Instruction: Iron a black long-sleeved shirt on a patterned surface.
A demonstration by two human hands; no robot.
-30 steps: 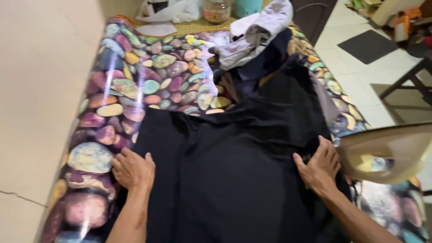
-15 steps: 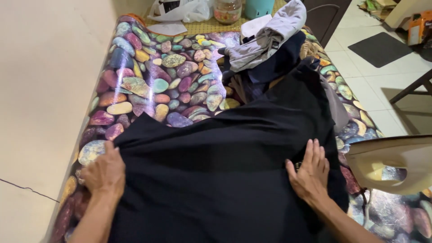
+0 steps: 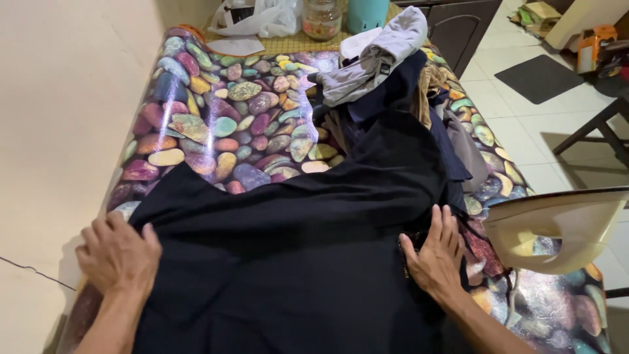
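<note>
Both palms lie flat, fingers spread: left hand (image 3: 118, 255) at 8 o'clock on the black garment (image 3: 295, 249), right hand (image 3: 436, 252) at 4 o'clock. Good smoothing likely means pressing evenly outward, clear of the iron (image 3: 557, 229) at 3 o'clock on the surface (image 3: 223, 118).

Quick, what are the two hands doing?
Left hand: open, flat on the black garment's left edge.
Right hand: open, pressing its right side.
</note>
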